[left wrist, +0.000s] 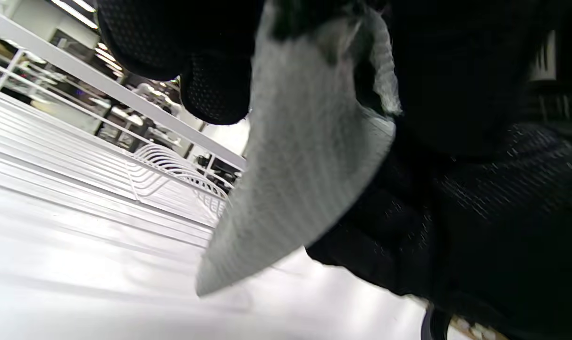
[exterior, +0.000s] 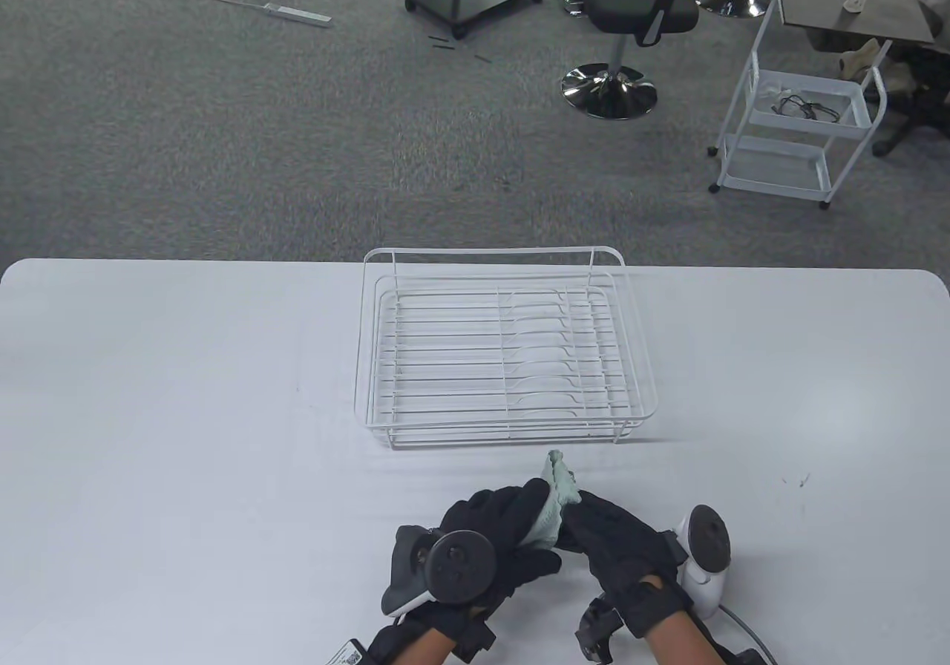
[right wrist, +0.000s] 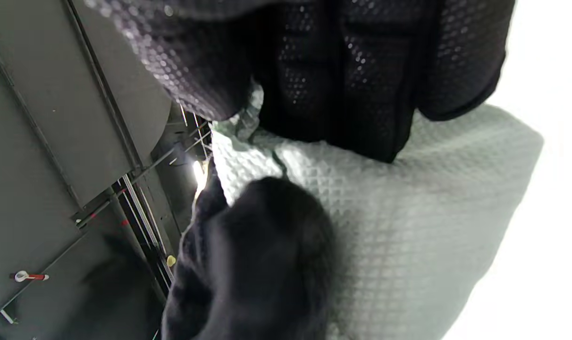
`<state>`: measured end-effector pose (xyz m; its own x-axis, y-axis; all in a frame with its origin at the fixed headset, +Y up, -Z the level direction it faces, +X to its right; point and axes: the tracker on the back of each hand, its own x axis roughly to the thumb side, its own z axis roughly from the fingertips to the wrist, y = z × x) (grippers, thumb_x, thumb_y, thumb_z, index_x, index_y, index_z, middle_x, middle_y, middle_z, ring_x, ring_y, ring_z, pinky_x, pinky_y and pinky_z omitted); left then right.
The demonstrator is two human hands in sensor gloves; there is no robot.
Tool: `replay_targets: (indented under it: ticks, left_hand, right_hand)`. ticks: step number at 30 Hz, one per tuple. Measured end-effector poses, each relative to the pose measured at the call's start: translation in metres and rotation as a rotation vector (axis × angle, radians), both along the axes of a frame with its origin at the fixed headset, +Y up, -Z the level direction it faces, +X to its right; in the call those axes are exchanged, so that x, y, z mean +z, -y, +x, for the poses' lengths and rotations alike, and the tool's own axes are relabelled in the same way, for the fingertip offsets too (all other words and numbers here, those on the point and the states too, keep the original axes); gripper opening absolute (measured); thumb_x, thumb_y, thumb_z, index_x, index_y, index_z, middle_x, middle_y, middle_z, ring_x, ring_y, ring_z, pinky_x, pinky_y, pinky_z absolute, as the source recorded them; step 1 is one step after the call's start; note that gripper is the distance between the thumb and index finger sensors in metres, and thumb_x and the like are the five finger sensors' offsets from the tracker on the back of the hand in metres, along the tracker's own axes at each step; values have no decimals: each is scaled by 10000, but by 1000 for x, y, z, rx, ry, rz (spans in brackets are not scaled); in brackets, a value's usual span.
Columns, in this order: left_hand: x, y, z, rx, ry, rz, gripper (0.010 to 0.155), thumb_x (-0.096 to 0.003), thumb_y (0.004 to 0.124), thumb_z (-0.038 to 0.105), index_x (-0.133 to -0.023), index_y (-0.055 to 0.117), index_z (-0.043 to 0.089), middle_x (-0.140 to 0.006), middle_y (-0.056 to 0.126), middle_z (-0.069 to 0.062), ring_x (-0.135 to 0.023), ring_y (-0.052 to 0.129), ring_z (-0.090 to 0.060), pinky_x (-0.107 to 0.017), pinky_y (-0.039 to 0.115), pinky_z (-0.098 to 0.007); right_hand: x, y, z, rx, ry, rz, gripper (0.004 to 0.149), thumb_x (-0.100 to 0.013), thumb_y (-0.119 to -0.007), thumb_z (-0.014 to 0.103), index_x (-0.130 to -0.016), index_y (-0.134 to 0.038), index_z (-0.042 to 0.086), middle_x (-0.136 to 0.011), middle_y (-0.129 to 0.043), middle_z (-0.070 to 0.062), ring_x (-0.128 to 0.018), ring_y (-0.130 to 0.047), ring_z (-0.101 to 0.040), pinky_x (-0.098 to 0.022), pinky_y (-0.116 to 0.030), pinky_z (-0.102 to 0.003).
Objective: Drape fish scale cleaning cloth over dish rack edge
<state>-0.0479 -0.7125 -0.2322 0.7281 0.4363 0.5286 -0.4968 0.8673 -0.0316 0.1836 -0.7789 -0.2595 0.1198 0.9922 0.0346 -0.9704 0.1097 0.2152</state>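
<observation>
A pale green waffle-textured cleaning cloth [exterior: 555, 505] is bunched between both gloved hands near the table's front edge. My left hand [exterior: 505, 524] grips it from the left and my right hand [exterior: 601, 531] grips it from the right, with a crumpled tip poking up between them. The cloth hangs as a folded flap in the left wrist view [left wrist: 290, 189] and fills the right wrist view [right wrist: 399, 222] under my fingers. The white wire dish rack [exterior: 505, 349] stands empty on the table just beyond the hands, also in the left wrist view [left wrist: 102, 141].
The white table [exterior: 185, 398] spreads wide on both sides of the rack. Beyond the far edge is grey carpet with an office chair [exterior: 631, 19] and a white rolling cart [exterior: 801, 123].
</observation>
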Motion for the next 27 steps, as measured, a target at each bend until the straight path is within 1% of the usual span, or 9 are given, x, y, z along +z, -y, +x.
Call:
replay_targets:
  ticks: [3,5,7,10,13,18,21,24,27]
  left_hand:
    - [2,0,6,-77,-19,24,1045,-301,906,690,-1157,601,174,-1069,759,-65,-897,856,-370,-658,719,-573]
    - [4,-2,7,-82,-82,56,908,-361,909,630,-1117,680,183,-1015,822,-51,-867,896,-347,-646,744,-559]
    - [3,-2,2,2,-102,83,714,-447,832,588,-1045,793,200,-929,909,-28,-806,956,-329,-612,782,-542]
    - [-4,1,-17,258,-124,-29,534,-507,796,505,-953,902,231,-842,971,-22,-738,998,-321,-575,807,-534]
    - [-10,-2,-50,419,-215,-38,507,-511,816,482,-928,917,210,-758,987,-26,-651,1013,-302,-538,823,-527]
    - [-14,-5,-107,580,-384,21,466,-519,833,452,-903,926,205,-704,988,-13,-608,1017,-283,-515,832,-518]
    - [-14,-5,-113,545,-383,49,455,-517,845,448,-893,936,210,-701,988,-14,-626,1011,-292,-526,823,-524]
    - [-14,-8,-110,494,-373,90,456,-520,831,471,-905,926,246,-738,976,1,-679,996,-293,-556,811,-521]
    - [-11,-17,-112,514,-292,157,472,-513,818,507,-917,929,288,-885,913,-30,-834,908,-336,-635,742,-548]
  right_hand:
    - [2,-1,-2,32,-34,35,406,-565,-841,346,-888,-828,101,-818,-945,-177,-718,-976,-424,-564,-791,-601]
    - [2,-4,-3,110,-56,87,404,-558,-856,351,-880,-834,108,-817,-946,-180,-725,-970,-426,-571,-781,-606]
    - [2,-9,-1,200,-11,154,382,-551,-859,359,-856,-864,130,-796,-970,-152,-718,-979,-411,-569,-787,-600]
    - [0,-13,6,247,36,183,376,-560,-844,346,-868,-868,131,-790,-972,-151,-705,-984,-411,-561,-787,-603]
    - [-4,-18,21,283,107,217,375,-562,-842,346,-863,-875,124,-766,-986,-140,-689,-990,-400,-555,-787,-596]
    - [-5,-29,46,494,243,300,370,-575,-825,358,-850,-884,117,-746,-999,-132,-673,-998,-389,-547,-794,-589]
    - [-2,-32,45,518,264,328,370,-590,-806,367,-846,-889,113,-746,-1000,-140,-678,-987,-408,-551,-778,-602]
    - [4,-40,42,563,358,428,374,-590,-792,380,-852,-893,133,-767,-993,-145,-713,-956,-437,-570,-747,-620]
    - [15,-62,47,706,521,621,378,-575,-814,415,-851,-902,174,-822,-959,-146,-756,-920,-445,-589,-723,-623]
